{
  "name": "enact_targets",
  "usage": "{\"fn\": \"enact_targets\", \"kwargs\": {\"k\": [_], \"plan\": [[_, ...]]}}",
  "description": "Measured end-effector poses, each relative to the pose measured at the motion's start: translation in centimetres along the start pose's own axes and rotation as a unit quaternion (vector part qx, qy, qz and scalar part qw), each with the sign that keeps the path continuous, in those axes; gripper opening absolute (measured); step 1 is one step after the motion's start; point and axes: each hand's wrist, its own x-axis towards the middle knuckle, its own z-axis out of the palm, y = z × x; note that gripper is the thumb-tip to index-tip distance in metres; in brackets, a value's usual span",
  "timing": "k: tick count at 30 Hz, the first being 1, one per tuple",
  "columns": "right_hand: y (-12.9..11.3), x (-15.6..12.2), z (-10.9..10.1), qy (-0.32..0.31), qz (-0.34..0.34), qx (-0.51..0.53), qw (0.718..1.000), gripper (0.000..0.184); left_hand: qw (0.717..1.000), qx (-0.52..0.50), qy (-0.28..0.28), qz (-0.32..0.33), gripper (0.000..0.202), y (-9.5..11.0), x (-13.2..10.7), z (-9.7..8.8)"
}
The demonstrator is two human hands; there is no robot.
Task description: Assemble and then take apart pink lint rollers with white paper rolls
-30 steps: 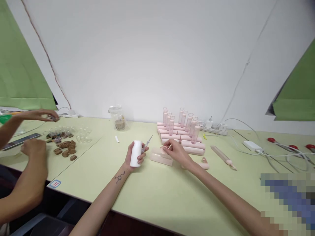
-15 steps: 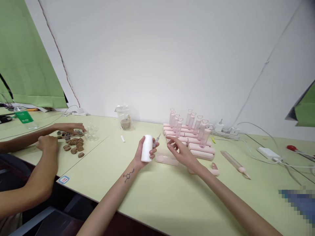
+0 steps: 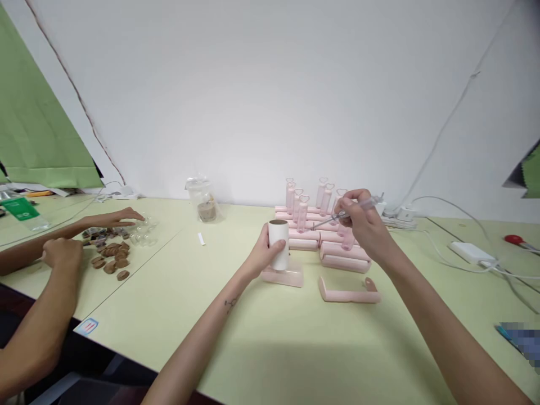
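My left hand (image 3: 264,251) is wrapped round a white cylinder (image 3: 279,243), held upright with its open end up, just above a flat pink case (image 3: 283,276) on the table. My right hand (image 3: 363,223) is raised and pinches a thin clear syringe (image 3: 343,214) whose needle points left toward the cylinder's mouth. Behind both hands stand several clear pink tubes with heart-shaped tops (image 3: 302,212) on a stack of pink boxes (image 3: 343,261).
A pink L-shaped piece (image 3: 348,292) lies in front of the boxes. A plastic cup holding brown stuff (image 3: 203,201) stands at the back. On the left another person's hands (image 3: 63,250) work over brown discs (image 3: 113,260) and small glass jars (image 3: 143,232). Cables and a power strip (image 3: 403,215) lie right.
The syringe has passed from my left hand to my right, which has risen over the pink boxes. The white cylinder has been turned upright, open end up. The view has shifted.
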Motion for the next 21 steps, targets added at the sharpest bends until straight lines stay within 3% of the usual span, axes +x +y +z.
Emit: {"fn": "enact_targets", "kwargs": {"k": [3,7,12,17,21], "plan": [[-0.8,0.1,0.2,0.018,0.023,0.083,0.996,0.023,0.992,0.118,-0.013,0.029,0.040,-1.2,-0.3,1.0],[-1.0,0.0,1.2,0.019,0.015,0.057,0.998,0.022,0.984,0.173,-0.035,0.038,0.038,-1.8,-0.8,1.7],[0.5,-0.6,3.4,-0.166,0.029,-0.105,0.980,0.008,0.983,0.174,-0.032,0.057,0.039,-2.1,-0.2,1.7],[1.6,-1.2,4.8,-0.171,0.061,-0.163,0.970,0.007,0.987,0.149,-0.045,0.030,0.041,-3.2,0.0,1.7],[1.2,-1.1,4.3,-0.172,0.048,-0.172,0.969,0.015,0.988,0.151,-0.039,0.022,0.041,-3.3,-0.3,1.7]]}}
